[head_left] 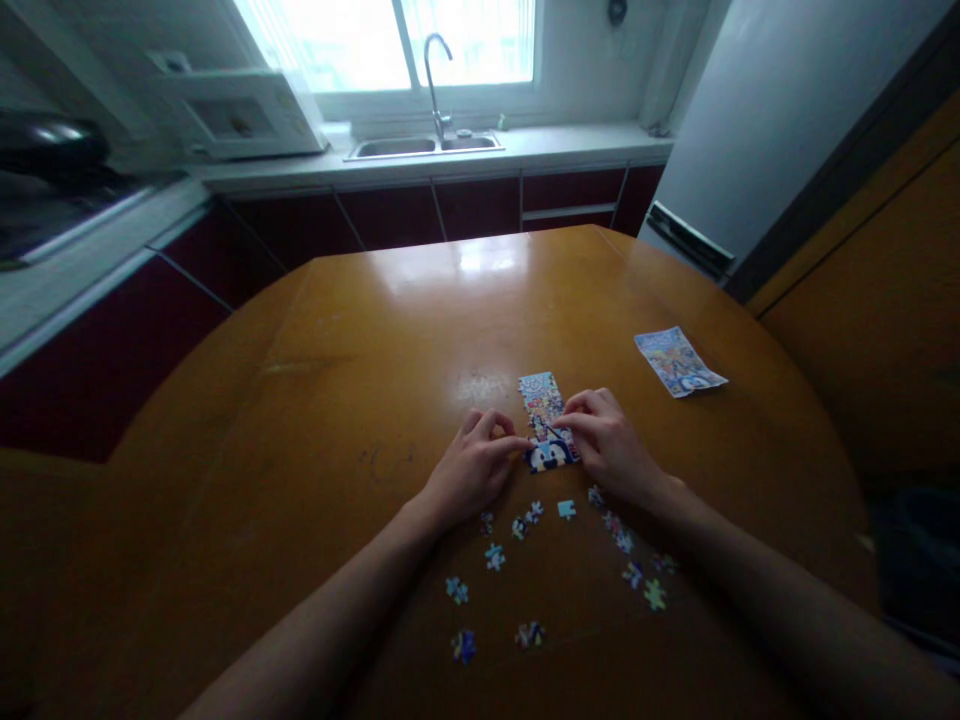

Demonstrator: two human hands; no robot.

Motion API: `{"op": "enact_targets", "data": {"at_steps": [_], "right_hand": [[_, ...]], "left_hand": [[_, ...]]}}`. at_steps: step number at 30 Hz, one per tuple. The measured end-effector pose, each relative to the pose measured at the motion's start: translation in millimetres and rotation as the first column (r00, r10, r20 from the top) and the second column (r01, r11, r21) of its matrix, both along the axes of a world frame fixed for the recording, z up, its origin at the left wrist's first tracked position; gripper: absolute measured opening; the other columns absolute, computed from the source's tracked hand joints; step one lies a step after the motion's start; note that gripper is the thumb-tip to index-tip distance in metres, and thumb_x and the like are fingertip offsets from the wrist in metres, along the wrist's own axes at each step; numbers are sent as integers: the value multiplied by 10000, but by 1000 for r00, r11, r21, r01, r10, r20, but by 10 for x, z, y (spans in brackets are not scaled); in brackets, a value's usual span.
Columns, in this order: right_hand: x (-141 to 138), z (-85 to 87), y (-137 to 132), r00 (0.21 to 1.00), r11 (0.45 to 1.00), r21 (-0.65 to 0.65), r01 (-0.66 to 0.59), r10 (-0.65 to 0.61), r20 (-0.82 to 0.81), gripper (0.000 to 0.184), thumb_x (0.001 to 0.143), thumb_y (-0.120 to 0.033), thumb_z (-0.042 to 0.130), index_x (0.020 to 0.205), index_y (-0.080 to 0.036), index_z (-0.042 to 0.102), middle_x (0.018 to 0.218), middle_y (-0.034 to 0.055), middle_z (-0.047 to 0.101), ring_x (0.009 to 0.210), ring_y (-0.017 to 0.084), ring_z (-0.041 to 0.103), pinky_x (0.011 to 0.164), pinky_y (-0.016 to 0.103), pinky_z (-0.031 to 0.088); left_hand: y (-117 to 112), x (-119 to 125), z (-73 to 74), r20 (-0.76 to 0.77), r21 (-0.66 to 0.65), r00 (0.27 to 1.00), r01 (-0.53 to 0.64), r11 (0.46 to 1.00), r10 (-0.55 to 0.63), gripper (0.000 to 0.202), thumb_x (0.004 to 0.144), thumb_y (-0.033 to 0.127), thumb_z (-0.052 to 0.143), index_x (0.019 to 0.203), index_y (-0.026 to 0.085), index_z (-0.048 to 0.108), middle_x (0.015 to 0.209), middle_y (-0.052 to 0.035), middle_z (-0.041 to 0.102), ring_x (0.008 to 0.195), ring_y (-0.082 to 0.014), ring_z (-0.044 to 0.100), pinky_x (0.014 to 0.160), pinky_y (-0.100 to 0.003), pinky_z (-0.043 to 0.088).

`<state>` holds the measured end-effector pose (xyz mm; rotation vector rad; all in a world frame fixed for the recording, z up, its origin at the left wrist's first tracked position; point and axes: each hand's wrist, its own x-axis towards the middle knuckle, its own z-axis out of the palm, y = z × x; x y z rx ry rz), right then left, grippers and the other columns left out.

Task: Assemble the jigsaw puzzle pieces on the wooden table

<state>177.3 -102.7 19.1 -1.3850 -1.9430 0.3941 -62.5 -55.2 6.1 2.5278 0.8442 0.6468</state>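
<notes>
A partly assembled jigsaw puzzle (541,392) lies on the table, a narrow strip with a dark blue and white cartoon face at its near end. My left hand (476,462) is at its left edge, fingers curled and the thumb tip pressed against the side near the face. From the right, my right hand (606,438) reaches over the strip with thumb and index finger pinched together on it, just above the face. Those fingers hide part of the puzzle's right side. Several loose jigsaw pieces, among them a light blue piece (566,509) and a yellow-green piece (655,595), lie scattered nearer to me.
A creased printed picture sheet (675,362) lies on the wooden table (360,350) to the right. Beyond the table are a counter with a sink (397,148), a faucet (432,80) and a white microwave (240,115). A fridge (780,120) stands at the right.
</notes>
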Motion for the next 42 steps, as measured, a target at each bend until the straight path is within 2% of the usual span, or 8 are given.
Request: {"op": "enact_targets", "data": {"at_steps": [4,8,11,15,20,31,39,42], "right_hand": [[-88,-18,-11,996,998,-32,-50,52,73,280,909,-88,541,1009,-224,764,1065,107,631,1045,264,505,900,438,451],[-112,-63,-13,989,997,-31,-77,81,124,348,885,-57,542,1058,-273,753,1121,99,622,1088,282,492,915,467,440],[-119,-79,-15,983,996,-32,-88,92,157,371,878,-53,543,1060,-300,753,1158,93,618,1100,291,483,914,474,429],[-132,-76,-25,975,995,-48,-91,99,200,375,900,-60,523,1083,-294,751,1199,94,607,1133,290,468,933,463,407],[-138,-80,-27,966,992,-64,-105,117,232,377,917,-74,518,1096,-310,752,1180,90,614,1126,293,466,909,453,398],[-143,-78,-10,969,990,-106,-91,112,221,380,883,-49,516,1086,-288,731,1186,87,611,1133,302,461,927,473,404],[-148,-105,-10,972,990,-98,-102,120,201,396,871,-31,515,1078,-293,727,1206,86,601,1159,304,460,945,486,409],[-113,-63,16,976,991,-69,-114,124,180,364,863,-41,540,1056,-279,737,1229,90,600,1174,306,464,949,490,417]], "left_hand": [[11,-7,7,77,-31,997,-18,999,20,343,889,41,548,1096,262,709,1055,-59,563,1018,-228,463,923,-421,481],[28,-11,2,157,-54,981,-111,992,118,289,863,-8,504,946,202,685,999,-55,555,1002,-217,467,936,-413,465],[31,-13,-26,134,-49,986,-90,995,96,272,888,25,525,957,218,704,1010,-56,556,985,-214,471,904,-398,475],[20,-11,-46,87,-14,995,-54,998,55,345,890,24,545,1035,267,742,1036,-57,560,966,-212,467,917,-415,481],[14,-2,-27,21,-3,999,-45,999,45,301,942,116,572,1087,309,753,1036,-63,562,975,-225,459,908,-428,497],[19,4,-28,-7,24,1000,-24,999,24,339,907,59,561,1107,284,717,1073,-66,552,1011,-235,451,938,-447,491],[24,5,-45,-4,20,1000,-28,999,28,354,906,54,550,1115,289,713,1081,-66,549,1026,-237,450,955,-449,483],[23,4,-35,1,14,1000,-23,1000,23,326,914,68,551,1097,280,718,1081,-65,547,1023,-235,451,960,-447,477]]}}
